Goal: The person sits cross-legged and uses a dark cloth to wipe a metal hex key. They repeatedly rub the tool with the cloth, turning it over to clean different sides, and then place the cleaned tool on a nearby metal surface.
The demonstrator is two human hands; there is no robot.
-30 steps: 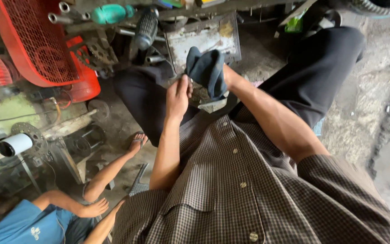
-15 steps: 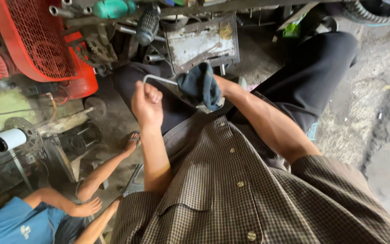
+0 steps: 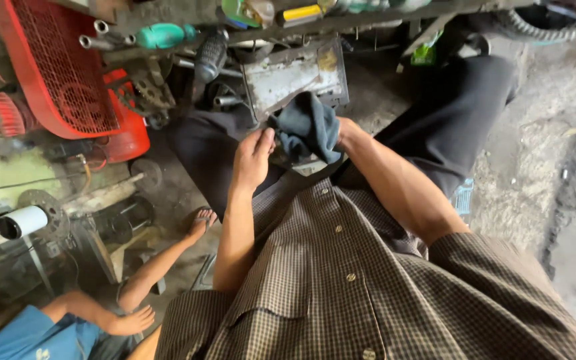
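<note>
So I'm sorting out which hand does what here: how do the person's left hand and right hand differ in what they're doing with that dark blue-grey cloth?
The left hand is bare and in full view, its fingertips pinching the edge of the dark blue-grey cloth. The right hand is mostly hidden under the cloth, which is bunched over it; only its wrist side shows. The left forearm runs straight up; the right comes in slanted. Both meet over the lap.
</note>
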